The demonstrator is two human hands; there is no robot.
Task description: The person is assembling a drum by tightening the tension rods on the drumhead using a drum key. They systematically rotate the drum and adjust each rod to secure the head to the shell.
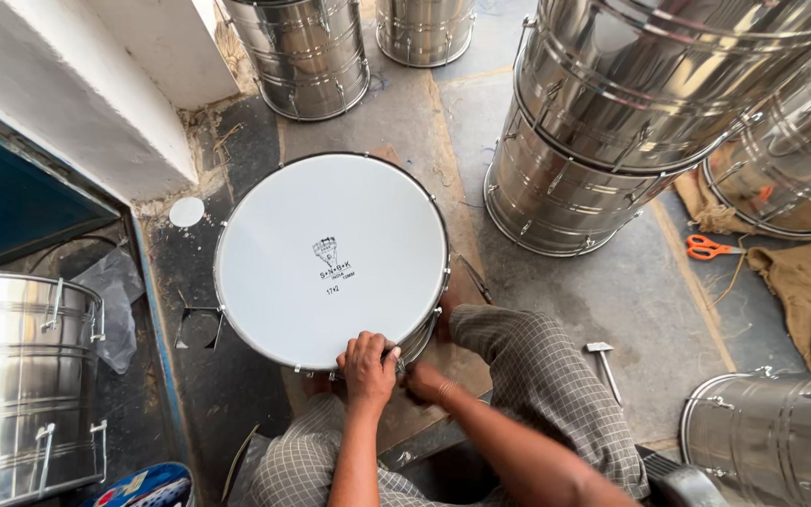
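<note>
Left hand (368, 368) fingers curled on drum (330, 258) rim (near edge)

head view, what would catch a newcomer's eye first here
The big white drumhead at the centre of the floor stands out first, with the person's left hand and right hand working at its near rim. Around it gleam shiny steel drum shells, stacked at the upper right and standing at the left and lower right edges. Orange-handled scissors lie on the floor at right, by brown sacking.

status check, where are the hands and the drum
Left hand gripping near rim of white-headed drum. Right hand at the rim's side, grip unclear. Small hammer lies apart on the floor.
</note>
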